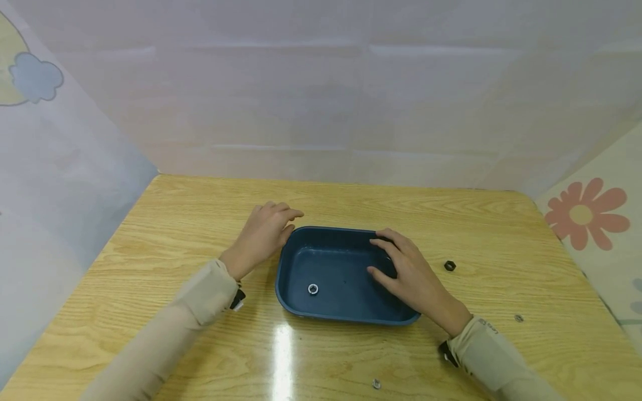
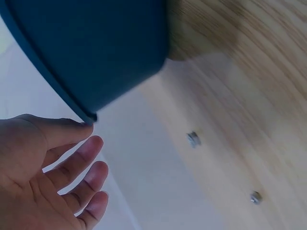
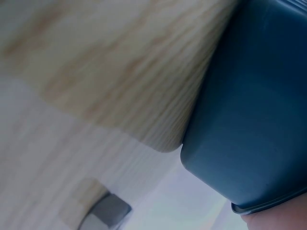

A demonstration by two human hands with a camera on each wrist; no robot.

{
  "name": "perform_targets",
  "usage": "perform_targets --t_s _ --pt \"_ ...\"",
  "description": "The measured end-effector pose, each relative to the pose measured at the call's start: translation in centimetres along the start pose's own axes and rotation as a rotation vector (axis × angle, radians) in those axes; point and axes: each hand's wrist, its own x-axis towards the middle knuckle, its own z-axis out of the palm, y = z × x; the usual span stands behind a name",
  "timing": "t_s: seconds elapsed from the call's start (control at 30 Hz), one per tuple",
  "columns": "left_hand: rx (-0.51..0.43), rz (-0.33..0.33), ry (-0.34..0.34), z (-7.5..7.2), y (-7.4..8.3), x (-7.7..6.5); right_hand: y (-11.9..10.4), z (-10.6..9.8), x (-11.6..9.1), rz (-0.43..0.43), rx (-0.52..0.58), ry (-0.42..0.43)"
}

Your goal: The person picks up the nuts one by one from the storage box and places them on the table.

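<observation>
A dark blue rectangular tray (image 1: 351, 273) with rounded corners stands on the wooden table. Inside it, toward the front left, lies a silver nut (image 1: 313, 289). My left hand (image 1: 268, 231) is at the tray's far left corner, thumb tip right at the rim; the left wrist view shows its other fingers (image 2: 91, 177) loosely bent beside the tray, gripping nothing. Over the tray's right end spreads my right hand (image 1: 408, 273), its fingers loosely bent and reaching above the far right rim, its thumb over the inside. In the right wrist view only a bit of that hand (image 3: 283, 215) shows against the rim.
Right of the tray sits a black hex nut (image 1: 450, 265). Farther right lies a small metal piece (image 1: 519, 318), and another metal piece (image 1: 377, 384) is near the front. Two small silver pieces, one upper (image 2: 193, 139) and one lower (image 2: 255, 197), show in the left wrist view. A pale wall (image 1: 321, 100) stands behind.
</observation>
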Motion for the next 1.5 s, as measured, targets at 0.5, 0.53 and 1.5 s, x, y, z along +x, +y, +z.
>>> perform_targets --t_s 0.5,0.53,1.5 --pt "-0.023 0.098 -0.018 -0.6 2.6 -0.5 0.2 0.1 0.1 -0.006 -0.004 0.001" --pt "-0.029 0.103 -0.023 -0.6 2.7 -0.6 0.1 0.1 0.0 -0.007 -0.003 0.002" --pt "-0.080 0.177 -0.210 1.4 4.4 -2.4 0.0 -0.2 0.1 -0.005 0.007 -0.005"
